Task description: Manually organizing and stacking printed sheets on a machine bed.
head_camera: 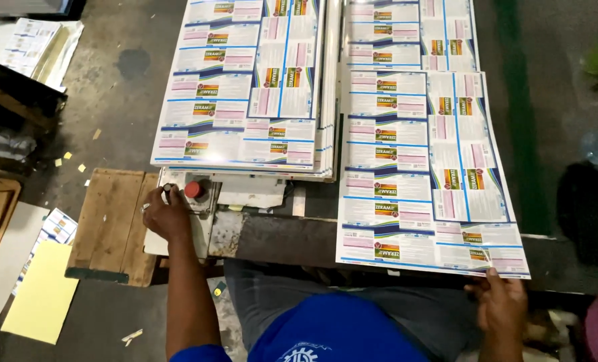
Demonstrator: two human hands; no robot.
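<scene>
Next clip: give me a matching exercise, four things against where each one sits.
Things:
1. Left hand
2. Right hand
3. Yellow sheet
4. Red button

Places:
A. On the floor, far left
B. On the near edge of the printed sheet
C. On the control box, right of the left hand's fingers
D. At the control box, beside the wooden pallet

Pairs: 1-D, 2-B, 3-A, 4-C

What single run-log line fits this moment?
left hand: on control box | right hand: grips sheet edge | stack: on table
</scene>
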